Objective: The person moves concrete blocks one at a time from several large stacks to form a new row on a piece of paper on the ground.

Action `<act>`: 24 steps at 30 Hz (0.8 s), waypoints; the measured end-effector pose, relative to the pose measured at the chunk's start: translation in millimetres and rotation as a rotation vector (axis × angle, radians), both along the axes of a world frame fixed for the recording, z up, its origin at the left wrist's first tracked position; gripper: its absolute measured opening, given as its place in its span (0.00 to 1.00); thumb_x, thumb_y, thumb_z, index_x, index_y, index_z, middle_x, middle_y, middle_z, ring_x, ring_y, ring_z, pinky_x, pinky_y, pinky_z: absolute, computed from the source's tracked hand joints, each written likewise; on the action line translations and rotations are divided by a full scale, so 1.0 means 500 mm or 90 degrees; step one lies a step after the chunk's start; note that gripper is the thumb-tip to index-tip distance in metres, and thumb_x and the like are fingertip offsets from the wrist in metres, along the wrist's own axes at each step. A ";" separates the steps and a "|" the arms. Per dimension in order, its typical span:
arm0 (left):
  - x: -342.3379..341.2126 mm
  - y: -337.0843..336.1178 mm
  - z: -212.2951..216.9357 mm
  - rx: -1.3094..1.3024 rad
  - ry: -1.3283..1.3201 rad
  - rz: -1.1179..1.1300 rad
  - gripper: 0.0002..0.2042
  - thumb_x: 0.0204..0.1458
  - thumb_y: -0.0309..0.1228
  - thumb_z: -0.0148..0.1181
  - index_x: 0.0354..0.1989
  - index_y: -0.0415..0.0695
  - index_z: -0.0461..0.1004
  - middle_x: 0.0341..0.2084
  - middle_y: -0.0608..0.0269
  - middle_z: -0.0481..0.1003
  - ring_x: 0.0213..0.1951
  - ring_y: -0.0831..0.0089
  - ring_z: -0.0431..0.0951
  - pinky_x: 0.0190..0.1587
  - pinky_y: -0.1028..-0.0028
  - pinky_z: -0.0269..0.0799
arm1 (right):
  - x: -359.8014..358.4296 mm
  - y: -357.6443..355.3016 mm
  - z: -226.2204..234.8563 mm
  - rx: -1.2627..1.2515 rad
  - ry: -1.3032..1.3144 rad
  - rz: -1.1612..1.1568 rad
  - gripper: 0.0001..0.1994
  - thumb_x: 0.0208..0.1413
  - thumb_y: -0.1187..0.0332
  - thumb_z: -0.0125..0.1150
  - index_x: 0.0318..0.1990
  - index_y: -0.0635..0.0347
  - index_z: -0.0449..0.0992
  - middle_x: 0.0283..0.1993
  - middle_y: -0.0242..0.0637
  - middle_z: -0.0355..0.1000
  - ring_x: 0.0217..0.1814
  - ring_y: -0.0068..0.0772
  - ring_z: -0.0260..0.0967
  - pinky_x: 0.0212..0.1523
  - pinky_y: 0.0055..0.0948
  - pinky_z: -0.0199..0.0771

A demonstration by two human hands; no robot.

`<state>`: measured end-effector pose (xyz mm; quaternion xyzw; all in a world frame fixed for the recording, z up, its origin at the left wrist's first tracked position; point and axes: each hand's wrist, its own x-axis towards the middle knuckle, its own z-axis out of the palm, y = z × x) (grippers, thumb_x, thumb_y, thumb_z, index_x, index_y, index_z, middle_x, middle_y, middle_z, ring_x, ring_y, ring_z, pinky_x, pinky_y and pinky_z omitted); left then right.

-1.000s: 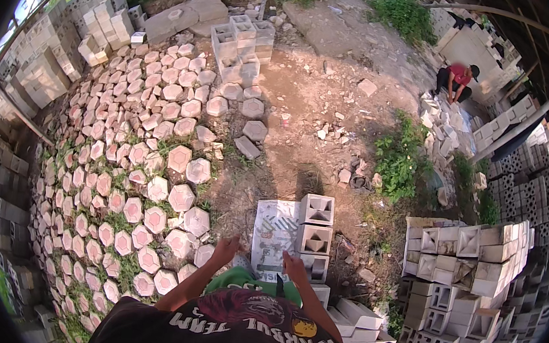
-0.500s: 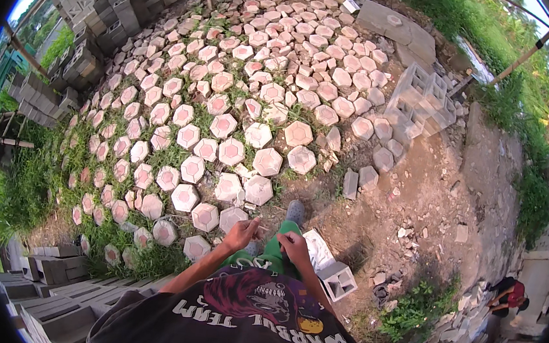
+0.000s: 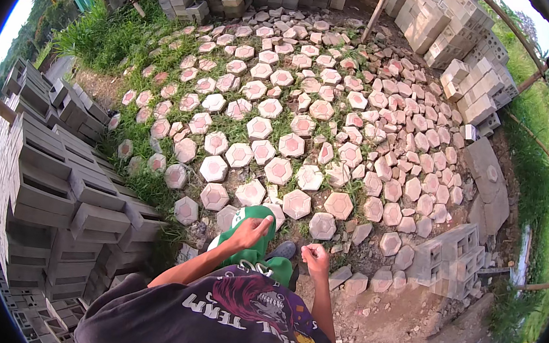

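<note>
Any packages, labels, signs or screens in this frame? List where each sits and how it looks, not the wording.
No packages, signs or screens.
Shirt print: on the person's dark shirt, bottom centre; purple and red figure with a curved band of pale lettering.
Shorts mark: small white mark on the green shorts, just left of the left hand.
The right hand is a loose fist, holding nothing.

Pink-centred pavers, grey blocks, green grass

The hexagonal pavers [image 3: 278, 170] are seen in pale grey with pink centres, laid out in scattered rows over green grass [image 3: 106, 36] and brown earth [image 3: 405, 323]. The stacked hollow blocks [image 3: 43, 175] are coloured plain grey. Green shorts [image 3: 250, 252] with a white mark and a black shirt [image 3: 220, 325] printed in purple, white and yellow are worn.
</note>
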<state>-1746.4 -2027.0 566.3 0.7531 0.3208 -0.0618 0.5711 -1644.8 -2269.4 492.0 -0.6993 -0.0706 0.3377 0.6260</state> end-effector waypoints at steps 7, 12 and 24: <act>0.074 0.081 -0.002 -0.001 -0.002 0.125 0.30 0.57 0.57 0.45 0.23 0.37 0.73 0.15 0.62 0.68 0.22 0.74 0.66 0.27 0.69 0.63 | 0.121 0.155 0.029 -0.209 0.065 0.174 0.24 0.58 0.51 0.57 0.19 0.62 0.72 0.15 0.31 0.68 0.17 0.18 0.64 0.22 0.22 0.62; 0.181 0.215 -0.064 -0.024 -0.027 0.162 0.25 0.58 0.51 0.50 0.24 0.38 0.73 0.16 0.68 0.66 0.23 0.79 0.64 0.26 0.73 0.60 | 0.229 0.318 -0.010 -0.146 0.015 0.242 0.21 0.60 0.54 0.55 0.24 0.64 0.73 0.18 0.31 0.68 0.21 0.17 0.64 0.24 0.22 0.63; 0.396 0.705 -0.029 0.012 -0.112 0.246 0.17 0.55 0.42 0.57 0.29 0.38 0.72 0.18 0.65 0.71 0.22 0.79 0.67 0.27 0.73 0.64 | 0.543 0.884 0.120 -0.146 -0.183 0.345 0.17 0.47 0.59 0.70 0.24 0.64 0.73 0.21 0.31 0.70 0.25 0.20 0.65 0.29 0.25 0.66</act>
